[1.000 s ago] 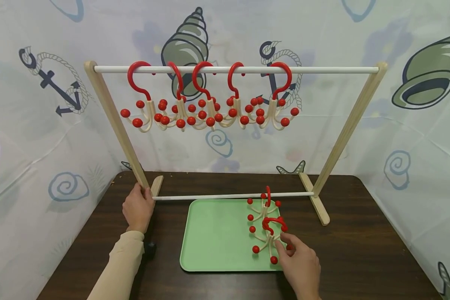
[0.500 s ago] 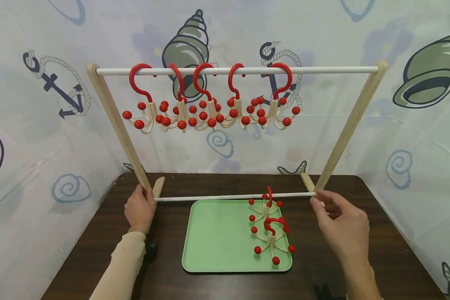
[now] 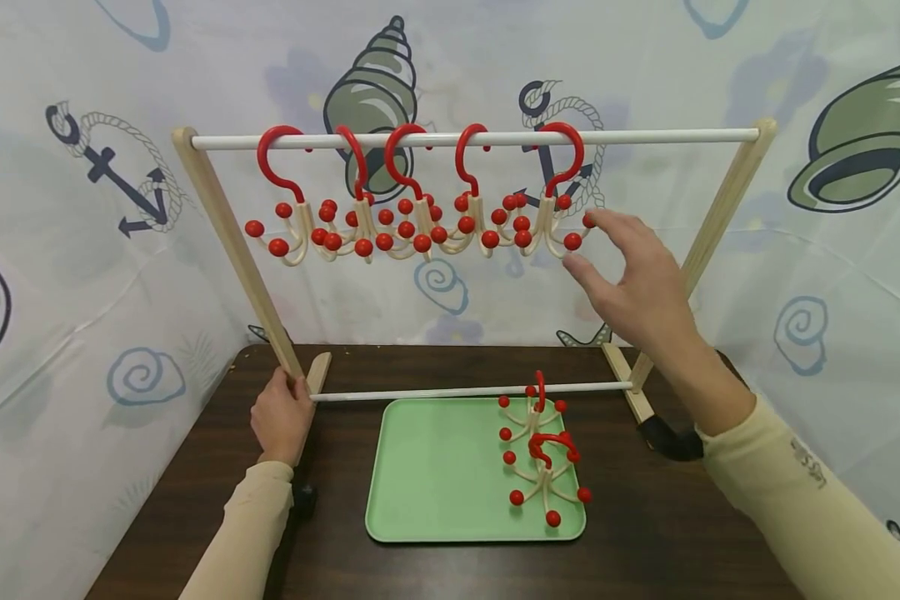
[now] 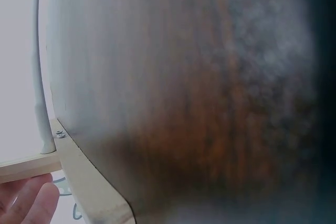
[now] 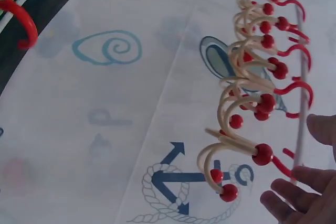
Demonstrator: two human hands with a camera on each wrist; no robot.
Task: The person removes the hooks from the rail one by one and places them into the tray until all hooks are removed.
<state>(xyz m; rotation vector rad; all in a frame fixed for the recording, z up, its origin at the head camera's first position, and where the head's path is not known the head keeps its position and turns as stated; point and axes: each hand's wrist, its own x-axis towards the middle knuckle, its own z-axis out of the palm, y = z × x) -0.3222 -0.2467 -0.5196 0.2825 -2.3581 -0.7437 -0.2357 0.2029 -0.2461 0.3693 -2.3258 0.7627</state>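
My left hand point(image 3: 281, 418) grips the foot of the rack's left wooden post point(image 3: 234, 254); fingertips point(image 4: 39, 203) show beside the wood in the left wrist view. Several octopus-shaped hook hangers, cream with red hooks and red ball tips, hang from the white top rail point(image 3: 667, 137). My right hand point(image 3: 641, 287) is raised beside the rightmost hanger point(image 3: 547, 218), thumb and fingers spread apart. One fingertip is close to an outer red ball; whether they touch I cannot tell. In the right wrist view, the fingers point(image 5: 299, 198) appear near the rail's end, holding nothing.
A green tray point(image 3: 435, 475) lies on the dark wooden table point(image 3: 480, 575). On its right side are two more such hangers, one behind point(image 3: 532, 421) and one in front point(image 3: 546, 479). A white lower bar point(image 3: 420, 394) runs behind the tray. A patterned cloth hangs behind.
My right hand has left the front hanger on the tray, swung right past the lower bar, and risen to the rightmost hanging hanger. My left hand stays at the post.
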